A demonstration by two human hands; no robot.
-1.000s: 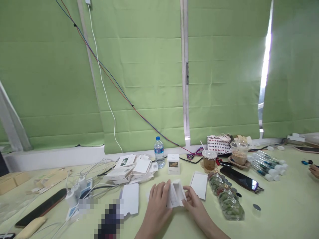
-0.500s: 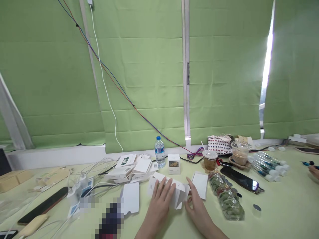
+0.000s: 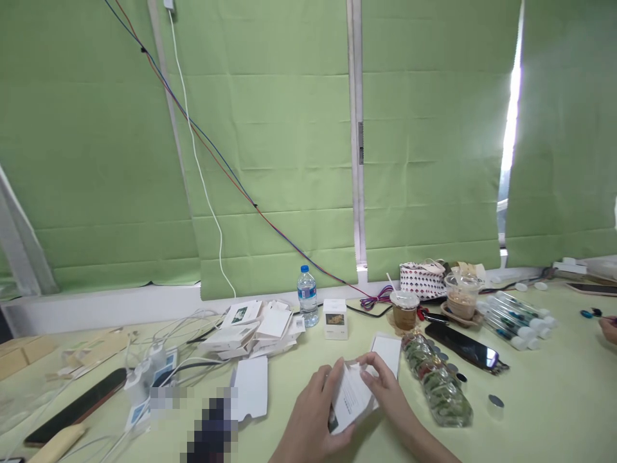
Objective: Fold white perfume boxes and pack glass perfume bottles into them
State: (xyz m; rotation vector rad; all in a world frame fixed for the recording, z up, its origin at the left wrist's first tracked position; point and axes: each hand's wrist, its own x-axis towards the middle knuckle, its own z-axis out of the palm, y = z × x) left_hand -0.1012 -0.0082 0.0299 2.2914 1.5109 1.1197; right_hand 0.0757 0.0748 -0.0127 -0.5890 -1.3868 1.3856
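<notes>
A white cardboard box (image 3: 353, 397) with small print on its side is tilted between my two hands above the table. My left hand (image 3: 315, 411) wraps round its left side, the thumb along its lower edge. At the box's top right edge, my right hand (image 3: 385, 392) grips with bent fingers near the flaps. Behind the right hand lies a flat white card piece (image 3: 388, 350), partly covered by that hand. A finished-looking white box (image 3: 335, 319) with a picture on its front stands upright farther back.
Flattened white boxes (image 3: 255, 328) are piled behind left, beside a water bottle (image 3: 307, 297). To the right are drink cups (image 3: 403, 310), clear-wrapped green packs (image 3: 441, 386), a phone (image 3: 465, 347) and capped tubes (image 3: 515, 321). Cables and a power strip (image 3: 157, 379) lie left. Another person's hand (image 3: 609, 328) shows far right.
The box has been turned and tilted so its printed side faces me. My left hand has moved from on top of it to its left side; my right fingers have come onto its top edge.
</notes>
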